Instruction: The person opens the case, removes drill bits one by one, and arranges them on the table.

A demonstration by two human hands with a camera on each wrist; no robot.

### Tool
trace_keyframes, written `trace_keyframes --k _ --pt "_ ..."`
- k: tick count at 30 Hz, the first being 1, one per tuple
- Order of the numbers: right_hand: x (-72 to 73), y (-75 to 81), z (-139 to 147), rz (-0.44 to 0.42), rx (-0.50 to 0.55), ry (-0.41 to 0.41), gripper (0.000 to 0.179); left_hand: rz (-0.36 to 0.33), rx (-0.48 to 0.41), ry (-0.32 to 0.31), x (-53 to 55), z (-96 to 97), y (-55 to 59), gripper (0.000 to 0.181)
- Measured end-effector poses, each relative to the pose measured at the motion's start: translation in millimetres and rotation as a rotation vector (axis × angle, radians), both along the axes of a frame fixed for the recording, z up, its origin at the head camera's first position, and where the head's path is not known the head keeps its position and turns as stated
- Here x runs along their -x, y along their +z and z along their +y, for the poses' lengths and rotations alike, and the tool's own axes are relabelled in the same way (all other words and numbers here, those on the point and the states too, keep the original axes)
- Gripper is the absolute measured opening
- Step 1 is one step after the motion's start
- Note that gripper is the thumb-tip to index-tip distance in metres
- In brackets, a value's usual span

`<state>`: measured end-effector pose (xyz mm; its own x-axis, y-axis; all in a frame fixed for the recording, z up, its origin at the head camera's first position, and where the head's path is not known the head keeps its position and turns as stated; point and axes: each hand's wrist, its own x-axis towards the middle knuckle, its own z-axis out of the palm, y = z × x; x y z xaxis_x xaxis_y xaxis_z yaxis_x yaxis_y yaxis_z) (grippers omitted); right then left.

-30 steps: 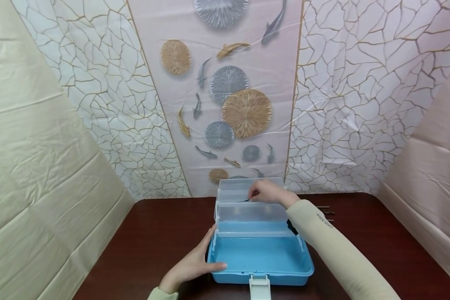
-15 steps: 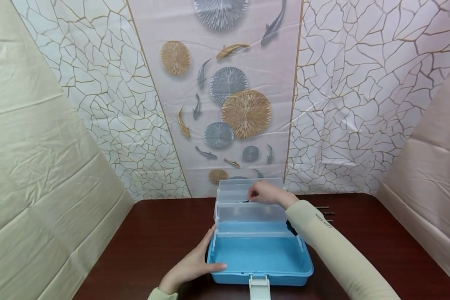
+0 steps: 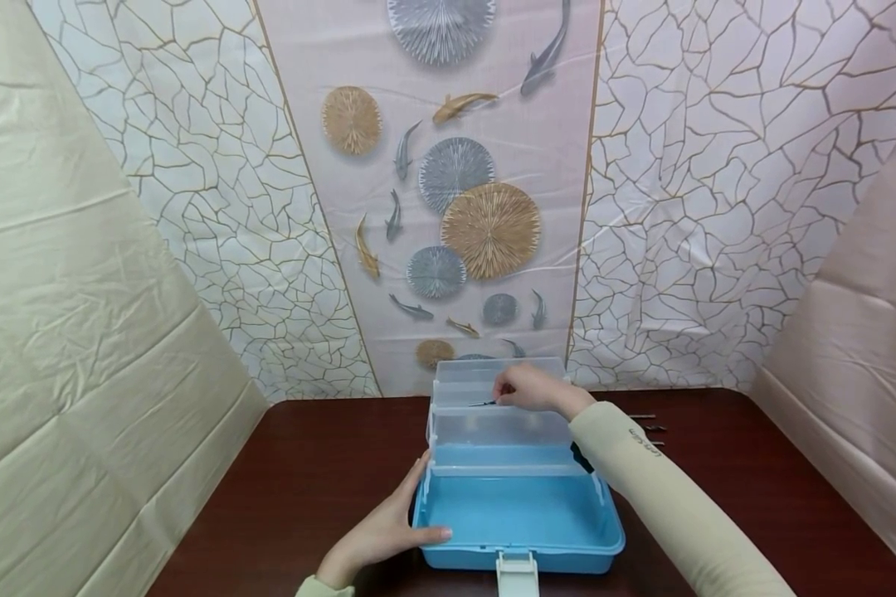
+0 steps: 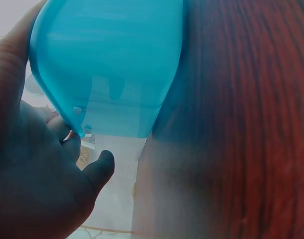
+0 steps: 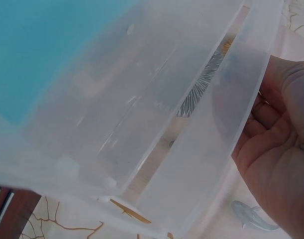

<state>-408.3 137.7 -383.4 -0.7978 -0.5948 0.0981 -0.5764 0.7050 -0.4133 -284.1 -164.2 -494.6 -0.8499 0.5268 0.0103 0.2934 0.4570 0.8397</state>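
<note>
A light-blue plastic toolbox (image 3: 523, 560) stands with its translucent tiered trays (image 3: 466, 427) raised at the back. My left hand (image 3: 388, 522) rests on its left front corner, thumb over the rim and fingers stretched along the side. The left wrist view shows this hand (image 4: 47, 164) against the blue wall, its fingers loose. Above the upper tray, my right hand (image 3: 530, 387) pinches a thin dark rod (image 3: 483, 404) that points left. In the right wrist view the fingertips of this hand (image 5: 276, 129) are hidden behind the tray edge.
Several thin metal rods (image 3: 654, 429) lie on the dark wooden table (image 3: 321, 473), right of the box and partly behind the right sleeve (image 3: 664, 489). A white latch (image 3: 518, 572) hangs from the box front. A patterned cloth (image 3: 455, 315) rises close behind the box.
Both hands keep their places on and over the toolbox. The head view has tilted slightly, so everything sits a little lower in the picture.
</note>
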Motion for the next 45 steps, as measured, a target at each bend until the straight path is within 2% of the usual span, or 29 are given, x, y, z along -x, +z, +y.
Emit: trace_keyframes --k 4,11,20,26,32,36,45 --pt "2.1 5.4 -0.9 -0.001 0.016 -0.007 0.007 0.000 0.000 -0.001 0.2 0.3 -0.3 0.107" --pt "3.8 27.6 -7.1 0.049 0.064 0.017 0.012 -0.003 -0.004 0.004 -0.2 -1.1 -1.8 0.106" --pt "-0.8 37.2 -1.9 0.000 0.131 -0.007 0.016 0.021 0.003 0.007 -0.6 -1.5 -3.6 0.107" --pt "-4.1 40.2 26.7 0.007 0.173 -0.027 0.015 0.025 0.000 0.002 -0.2 -0.7 -2.6 0.107" --pt "-6.8 41.0 66.2 -0.007 0.205 -0.129 0.017 0.022 0.000 -0.001 -1.0 -0.3 -0.3 0.107" --pt "-16.4 45.6 93.9 -0.026 0.218 -0.191 0.022 0.017 -0.003 -0.003 -1.4 -0.6 -0.4 0.106" --pt "-40.8 56.1 148.5 0.041 0.181 -0.279 0.020 0.012 -0.013 -0.005 -0.7 0.4 -0.3 0.107"
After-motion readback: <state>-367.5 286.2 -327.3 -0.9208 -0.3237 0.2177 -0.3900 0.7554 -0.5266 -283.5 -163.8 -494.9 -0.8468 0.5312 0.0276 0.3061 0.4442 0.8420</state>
